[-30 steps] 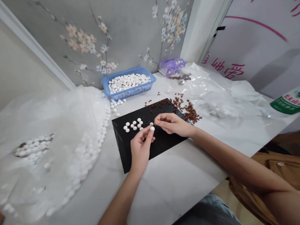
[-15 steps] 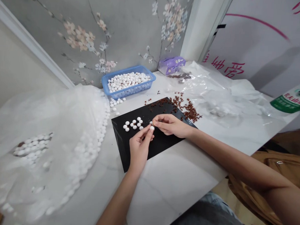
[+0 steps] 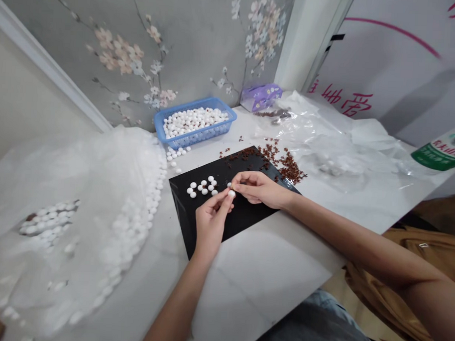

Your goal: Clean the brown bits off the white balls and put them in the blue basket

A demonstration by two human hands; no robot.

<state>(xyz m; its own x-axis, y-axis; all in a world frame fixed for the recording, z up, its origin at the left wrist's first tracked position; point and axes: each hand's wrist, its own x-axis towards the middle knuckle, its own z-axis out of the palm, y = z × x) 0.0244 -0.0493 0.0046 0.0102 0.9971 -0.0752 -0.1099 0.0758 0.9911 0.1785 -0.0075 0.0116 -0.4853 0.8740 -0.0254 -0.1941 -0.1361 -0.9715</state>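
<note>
Over a black mat [image 3: 187, 224], my left hand [image 3: 211, 220] pinches a small white ball [image 3: 231, 193] between thumb and fingertips. My right hand [image 3: 262, 188] has its thumb and forefinger closed right against that ball; whatever tiny piece they grip is hidden by the fingertips. Just beyond the fingertips another white ball [image 3: 229, 184] shows in part. Left of my hands, several white balls [image 3: 204, 191] lie in small clusters on the mat, with reddish-brown bits between some of them. Small reddish-brown star-shaped pieces [image 3: 291, 168] are heaped at the mat's far right edge.
A blue plastic basket [image 3: 198, 139] full of white balls stands against the wall, with loose balls [image 3: 174, 155] before it. A large translucent bag [image 3: 95, 175] of white balls covers the left. Clear plastic bags [image 3: 338, 140], a purple packet [image 3: 263, 96] and a green-labelled bottle [image 3: 439, 153] stand right.
Both hands stay together at the white ball with only a very slight shift of the fingers. The camera view has moved a little; nothing else has visibly moved.
</note>
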